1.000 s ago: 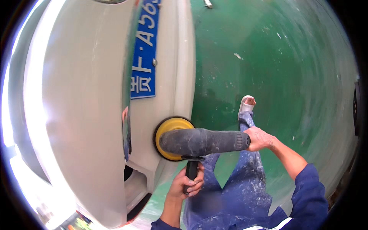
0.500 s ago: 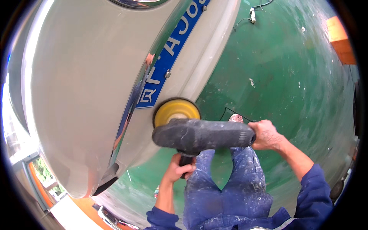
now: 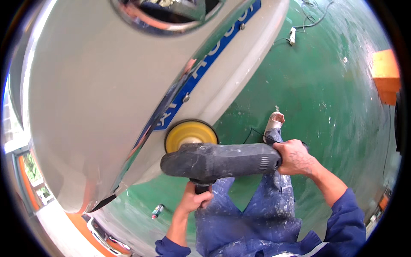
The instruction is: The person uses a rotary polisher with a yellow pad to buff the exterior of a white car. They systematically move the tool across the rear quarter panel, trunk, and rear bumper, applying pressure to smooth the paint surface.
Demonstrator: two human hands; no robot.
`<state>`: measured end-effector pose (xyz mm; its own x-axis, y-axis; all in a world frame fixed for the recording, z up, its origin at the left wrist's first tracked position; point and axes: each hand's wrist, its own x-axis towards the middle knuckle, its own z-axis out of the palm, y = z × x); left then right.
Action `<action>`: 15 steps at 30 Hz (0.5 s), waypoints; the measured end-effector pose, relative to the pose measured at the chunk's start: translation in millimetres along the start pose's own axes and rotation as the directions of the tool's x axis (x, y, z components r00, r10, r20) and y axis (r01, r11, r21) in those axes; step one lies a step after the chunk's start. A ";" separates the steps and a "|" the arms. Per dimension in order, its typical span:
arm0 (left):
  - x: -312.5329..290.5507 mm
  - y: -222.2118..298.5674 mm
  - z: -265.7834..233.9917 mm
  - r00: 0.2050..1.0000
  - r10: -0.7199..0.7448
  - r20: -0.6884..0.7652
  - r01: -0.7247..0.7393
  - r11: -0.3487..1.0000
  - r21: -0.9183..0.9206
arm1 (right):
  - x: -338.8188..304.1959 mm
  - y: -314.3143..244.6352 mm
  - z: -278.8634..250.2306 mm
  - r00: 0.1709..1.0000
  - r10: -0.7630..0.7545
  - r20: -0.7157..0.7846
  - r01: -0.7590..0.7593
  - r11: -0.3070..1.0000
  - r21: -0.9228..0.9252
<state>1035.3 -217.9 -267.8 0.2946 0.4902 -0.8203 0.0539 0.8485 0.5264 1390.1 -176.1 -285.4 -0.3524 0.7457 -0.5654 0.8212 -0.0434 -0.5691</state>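
Note:
A black polishing machine (image 3: 222, 159) lies across the view in front of me, its yellow round pad (image 3: 195, 132) against the pale car body (image 3: 102, 85) just below the blue number plate (image 3: 218, 49). My left hand (image 3: 196, 198) is wrapped round the short side handle under the machine's head. At the rear end of the body, my right hand (image 3: 295, 156) grips the machine, its fingers partly hidden. A chrome trim strip (image 3: 169, 92) runs along the plate's upper edge.
A round chrome emblem (image 3: 180, 26) sits higher on the car. On the green floor (image 3: 265, 90) lie a power strip with its cable (image 3: 293, 36) and a small bottle (image 3: 158, 210). An orange block-like object (image 3: 386, 70) stands at the far right.
The polishing machine and both hands have shifted slightly left and down in view. More of the emblem shows at the top, and my shoe and the small bottle are now in fuller view.

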 end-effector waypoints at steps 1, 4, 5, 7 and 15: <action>10.0 11.1 11.2 1.000 0.011 0.027 -0.011 1.000 0.008 | -1.7 10.7 -10.7 1.000 0.018 -0.013 -0.018 1.000 -0.009; 43.0 39.7 51.0 0.997 0.046 0.058 -0.047 0.999 0.017 | 1.9 44.6 -55.4 0.998 0.023 -0.059 -0.025 0.999 -0.035; 52.9 50.9 64.7 0.996 0.061 0.065 -0.062 0.998 0.004 | 2.3 56.5 -69.1 0.996 0.017 -0.087 -0.020 0.999 -0.034; 70.3 70.1 90.2 0.994 0.085 0.076 -0.084 0.996 -0.014 | 2.5 73.9 -99.4 0.992 0.024 -0.125 -0.025 1.000 -0.012; 71.2 52.2 98.1 0.984 0.173 -0.037 -0.171 0.984 0.053 | 5.9 81.0 -103.0 0.998 0.023 -0.066 -0.023 1.000 -0.008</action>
<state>1152.7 -158.2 -276.8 0.2640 0.6364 -0.7248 0.0535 0.7406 0.6698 1500.7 -106.7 -273.3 -0.3034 0.7867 -0.5377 0.8327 -0.0554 -0.5509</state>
